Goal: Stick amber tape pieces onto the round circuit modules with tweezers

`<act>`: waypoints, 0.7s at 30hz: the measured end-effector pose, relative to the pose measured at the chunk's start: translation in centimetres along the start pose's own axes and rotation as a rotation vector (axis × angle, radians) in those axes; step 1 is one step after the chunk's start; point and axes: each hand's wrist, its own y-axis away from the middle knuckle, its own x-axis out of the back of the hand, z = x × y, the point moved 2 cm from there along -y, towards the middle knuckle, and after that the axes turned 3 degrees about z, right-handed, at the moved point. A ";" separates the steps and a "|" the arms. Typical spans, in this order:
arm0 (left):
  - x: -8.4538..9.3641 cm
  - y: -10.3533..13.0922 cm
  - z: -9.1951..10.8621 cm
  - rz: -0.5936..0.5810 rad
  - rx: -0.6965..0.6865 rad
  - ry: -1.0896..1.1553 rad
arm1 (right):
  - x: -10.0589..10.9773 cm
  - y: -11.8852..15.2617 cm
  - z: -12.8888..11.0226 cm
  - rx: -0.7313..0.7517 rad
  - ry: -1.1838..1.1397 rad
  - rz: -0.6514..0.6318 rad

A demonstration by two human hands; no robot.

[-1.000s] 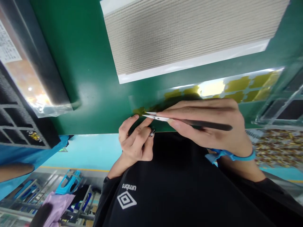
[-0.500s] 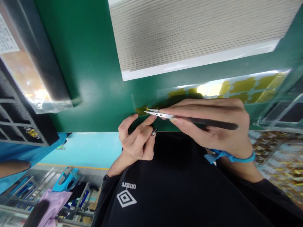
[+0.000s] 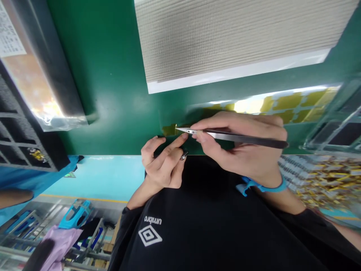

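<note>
"What takes up the most room?"

"The green bench [image 3: 113, 86]. On it, the pale ribbed sheet [image 3: 239, 41] fills the far side, its white margin facing the person."

"And at the edges?"

"At the left, a clear-wrapped packet [image 3: 46, 94] beside the black foam tray [image 3: 21, 135], which has one small gold part [image 3: 38, 154] in a compartment. At the right, a clear plastic box [image 3: 335, 131], cut off by the picture's edge."

"Anything in the way?"

"The right hand [image 3: 245, 143] covers part of the strip of yellow pieces [image 3: 287, 103] that runs between it and the ribbed sheet."

"How is its grip?"

"Narrow, closed on the tweezers [image 3: 220, 135], whose tips meet the raised edge of the yellow film [image 3: 168, 130], low on the bench near the front edge."

"The other?"

"The left hand [image 3: 163, 162] has fingertips down just beside that film, the rest curled. A metallic bit [image 3: 184, 155] shows there; held or worn, I cannot tell, so its grip stays uncertain."
</note>
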 end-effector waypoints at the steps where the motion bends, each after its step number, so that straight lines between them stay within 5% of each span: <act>1: 0.0 0.0 0.0 0.001 0.000 -0.005 | -0.1 0.0 0.0 0.002 0.009 0.002; 9: -0.5 0.0 0.0 0.070 -0.015 -0.084 | -0.8 0.0 0.4 0.066 -0.052 0.027; 16: -0.5 0.2 -0.1 0.079 -0.032 -0.038 | -1.4 -0.7 0.4 0.086 -0.327 0.113; 21: 0.7 0.1 0.2 0.137 -0.115 0.014 | -1.2 -2.2 -0.5 0.254 -0.479 0.179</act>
